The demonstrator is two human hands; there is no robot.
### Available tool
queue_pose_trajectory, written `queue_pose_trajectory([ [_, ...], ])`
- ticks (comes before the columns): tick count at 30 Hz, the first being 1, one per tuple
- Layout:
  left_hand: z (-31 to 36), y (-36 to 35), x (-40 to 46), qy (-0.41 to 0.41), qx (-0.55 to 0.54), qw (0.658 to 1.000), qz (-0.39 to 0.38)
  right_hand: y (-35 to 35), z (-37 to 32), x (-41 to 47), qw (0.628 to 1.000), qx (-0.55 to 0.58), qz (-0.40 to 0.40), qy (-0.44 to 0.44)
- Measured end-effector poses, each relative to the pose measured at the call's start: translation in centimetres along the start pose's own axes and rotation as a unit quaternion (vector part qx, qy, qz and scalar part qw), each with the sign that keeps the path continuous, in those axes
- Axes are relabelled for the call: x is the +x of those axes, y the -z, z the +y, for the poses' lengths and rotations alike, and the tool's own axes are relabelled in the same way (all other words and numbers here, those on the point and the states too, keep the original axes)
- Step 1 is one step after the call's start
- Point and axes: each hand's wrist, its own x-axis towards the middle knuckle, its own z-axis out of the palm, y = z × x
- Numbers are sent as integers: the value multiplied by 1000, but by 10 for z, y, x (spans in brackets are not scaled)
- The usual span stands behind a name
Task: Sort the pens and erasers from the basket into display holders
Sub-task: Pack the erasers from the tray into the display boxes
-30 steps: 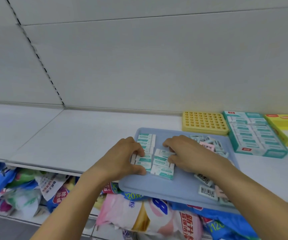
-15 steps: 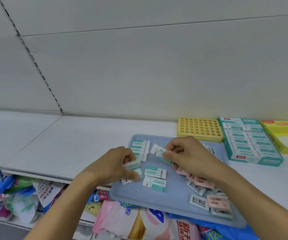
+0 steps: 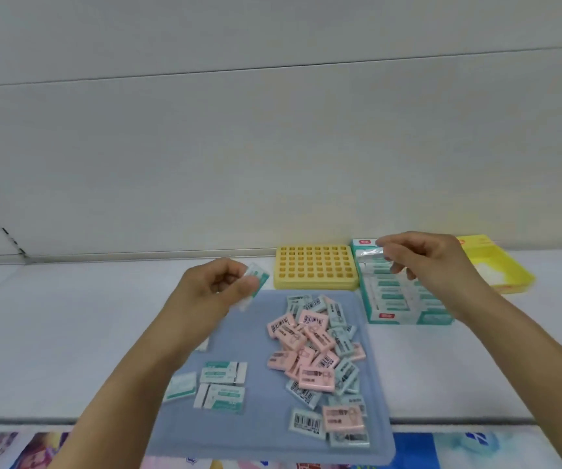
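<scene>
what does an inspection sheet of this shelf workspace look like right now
surface: white shelf, blue-grey flat tray overhanging its front edge
job's things: pink and pale blue erasers piled; white-and-teal wrapped erasers; teal eraser display box; yellow grid pen holder
clutter: yellow box
grippers: left hand grips a teal-wrapped eraser; right hand holds something pale over the display box
cables: nothing seen
surroundings: grey back panel; packaged goods below
</scene>
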Motion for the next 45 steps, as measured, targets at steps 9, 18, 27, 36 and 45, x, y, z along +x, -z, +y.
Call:
queue_pose_trajectory([
  [9, 12, -56, 20, 23, -161, 985, -58, 18, 46, 17, 958, -284, -23, 40],
  [18, 7, -69, 25, 64, -231, 969, -57, 8, 51, 27, 916, -396, 15, 67],
  [27, 11, -87, 33, 78, -209, 973, -66, 1, 19, 9, 905, -342, -59, 245],
  [36, 30, -132, 48, 9, -96, 991, -90, 20, 6, -4, 892, -340, -94, 285],
  [45, 14, -167, 57, -218, 458, 842, -183, 53, 35, 20, 847, -523, -70, 66],
])
